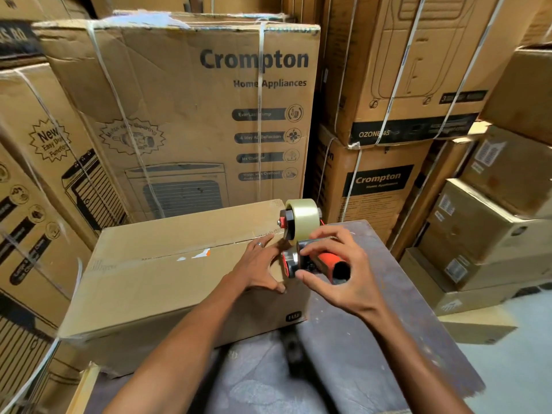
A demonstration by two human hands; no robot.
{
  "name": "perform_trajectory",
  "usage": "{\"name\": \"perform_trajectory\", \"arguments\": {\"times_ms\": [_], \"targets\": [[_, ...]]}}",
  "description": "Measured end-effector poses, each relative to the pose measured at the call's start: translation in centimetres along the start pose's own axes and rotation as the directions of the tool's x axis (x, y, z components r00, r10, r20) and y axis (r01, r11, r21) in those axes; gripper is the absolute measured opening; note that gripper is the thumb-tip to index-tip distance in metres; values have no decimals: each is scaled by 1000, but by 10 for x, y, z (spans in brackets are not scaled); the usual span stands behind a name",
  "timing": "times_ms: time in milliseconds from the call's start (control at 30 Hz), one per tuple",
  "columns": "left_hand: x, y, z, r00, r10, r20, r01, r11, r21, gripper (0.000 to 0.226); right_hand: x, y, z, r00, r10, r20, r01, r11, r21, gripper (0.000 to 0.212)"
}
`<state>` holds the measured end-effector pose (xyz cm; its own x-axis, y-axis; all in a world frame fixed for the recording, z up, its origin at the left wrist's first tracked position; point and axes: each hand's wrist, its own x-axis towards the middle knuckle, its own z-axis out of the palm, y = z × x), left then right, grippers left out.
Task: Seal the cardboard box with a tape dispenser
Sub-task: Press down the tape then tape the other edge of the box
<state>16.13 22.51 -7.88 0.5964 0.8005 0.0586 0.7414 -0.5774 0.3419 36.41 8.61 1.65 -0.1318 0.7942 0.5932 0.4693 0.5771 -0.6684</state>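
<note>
A brown cardboard box (155, 282) lies on a dark worn table (373, 339), its top flaps closed along a middle seam. At the box's right end sits the tape dispenser (298, 234), with a clear tape roll on top and an orange handle pointing toward me. My left hand (257, 267) rests flat on the box top at its right edge, fingers spread, thumb over the corner. My right hand (337, 264) holds the dispenser's head between fingertips and thumb, above the handle.
Large strapped appliance cartons (194, 115) stand close behind and to the left of the box. More cartons (484, 219) are stacked at the right. A patch of pale floor (513, 354) shows at lower right.
</note>
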Motion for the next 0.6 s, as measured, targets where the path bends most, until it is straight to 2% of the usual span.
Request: {"name": "perform_trajectory", "arguments": {"times_ms": [67, 133, 267, 400, 533, 600], "targets": [[1, -2, 1, 1000, -1, 0, 1, 1000, 12, 117, 3, 6, 18, 993, -61, -103, 72, 992, 102, 25], [1, -2, 2, 1000, -13, -5, 13, 1000, 6, 112, 8, 13, 32, 981, -46, -187, 79, 982, 174, 21], [2, -1, 2, 1000, -28, 10, 28, 999, -17, 112, 26, 19, 49, 952, 36, -304, 30, 977, 210, 35], [1, 0, 1, 998, -66, 6, 66, 998, -24, 112, 40, 21, 47, 935, 113, -335, -21, 963, 268, 40], [2, -2, 5, 995, -100, -8, 100, 995, -21, 119, 7, 20, 40, 965, 93, -244, -17, 955, 295, 40], [2, 0, 5, 996, -86, -2, 86, 996, 2, 119, 12, 23, 41, 966, 139, -219, -76, 958, 276, 42]]}}
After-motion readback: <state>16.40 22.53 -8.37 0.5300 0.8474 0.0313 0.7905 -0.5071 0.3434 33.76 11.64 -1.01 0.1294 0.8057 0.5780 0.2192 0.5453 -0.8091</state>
